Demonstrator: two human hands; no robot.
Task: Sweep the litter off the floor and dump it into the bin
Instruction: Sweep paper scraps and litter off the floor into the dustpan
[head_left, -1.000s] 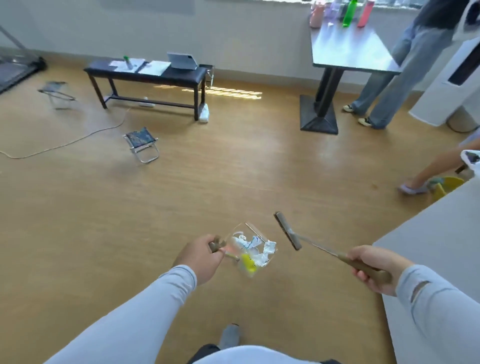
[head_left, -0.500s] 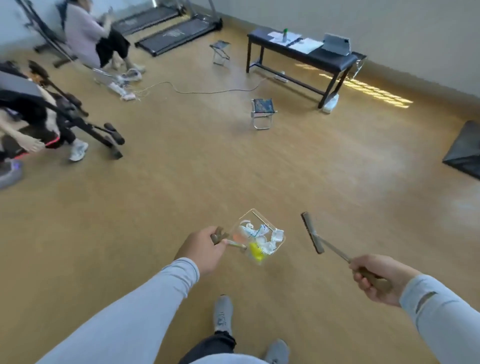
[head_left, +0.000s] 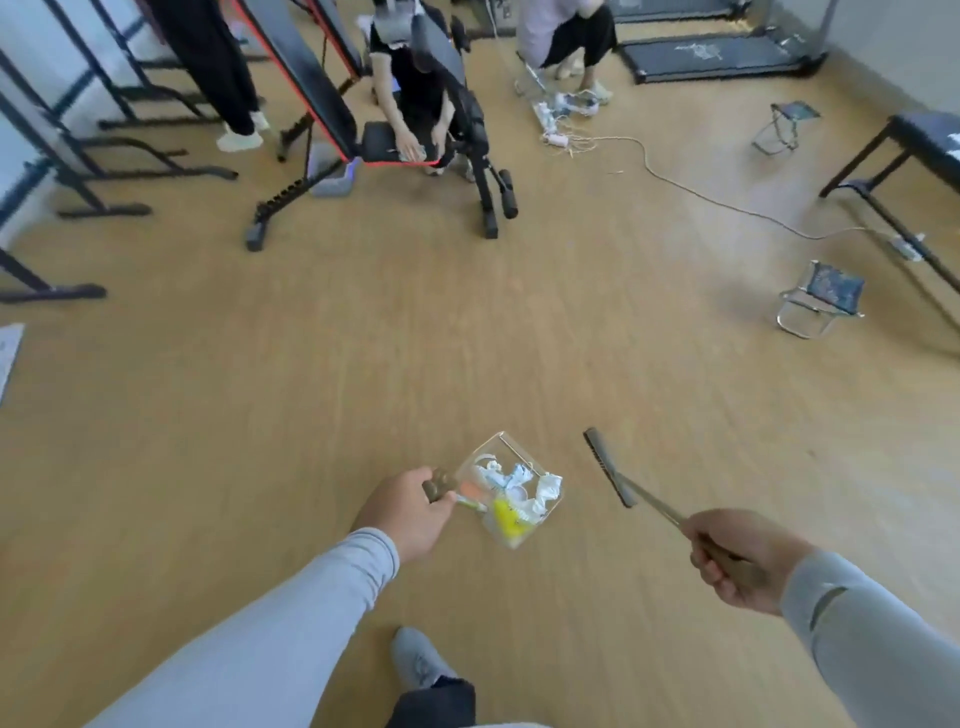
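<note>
Litter fills dustpan; bench ahead.

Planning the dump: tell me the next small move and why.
Probably keep the clear dustpan level in the left hand and turn on to find the bin: crumpled paper and a yellow scrap already fill it, the right hand holds the brush idle, and no bin shows.

You hold a clear dustpan by its brown handle in your left hand, raised above the wood floor. Crumpled white paper and a yellow scrap lie inside it. Your right hand grips a small brush, head tilted, just beside the pan.
</note>
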